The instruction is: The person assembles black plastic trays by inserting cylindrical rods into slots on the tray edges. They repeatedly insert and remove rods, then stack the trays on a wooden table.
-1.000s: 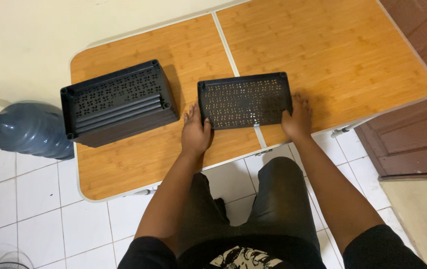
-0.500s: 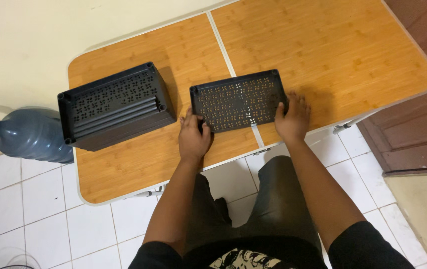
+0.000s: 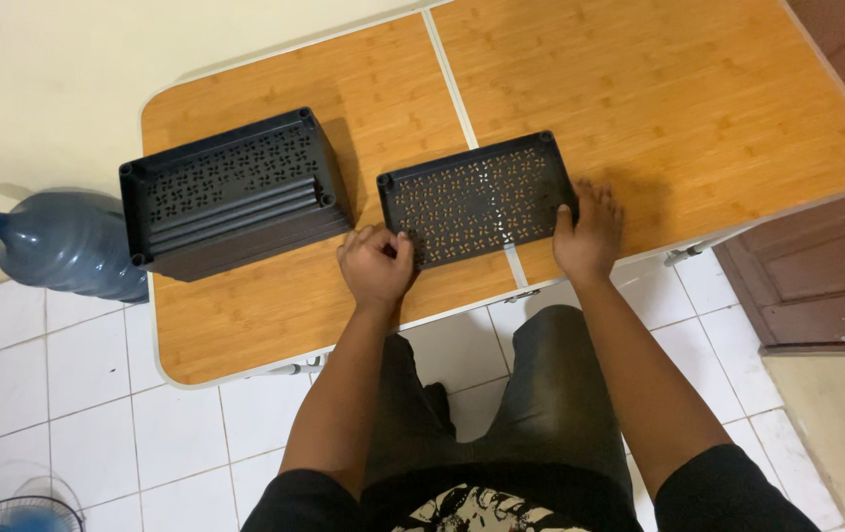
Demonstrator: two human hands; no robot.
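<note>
A dark perforated plastic tray (image 3: 476, 198) lies flat on a wooden folding table (image 3: 639, 108), across the table's middle seam. My left hand (image 3: 376, 266) grips the tray's near left corner with curled fingers. My right hand (image 3: 588, 232) holds its near right corner, fingers against the edge. To the left stands a stack of several matching dark trays (image 3: 230, 192), apart from my left hand.
A large blue water bottle (image 3: 63, 246) lies on the white tiled floor left of the table. A fan's rim (image 3: 18, 514) shows at the bottom left. A brown wooden door (image 3: 816, 276) stands at the right. My legs are under the table's near edge.
The view has shifted slightly. Both hands stay on the single tray's near corners, and my left fingers have curled more tightly around its corner.
</note>
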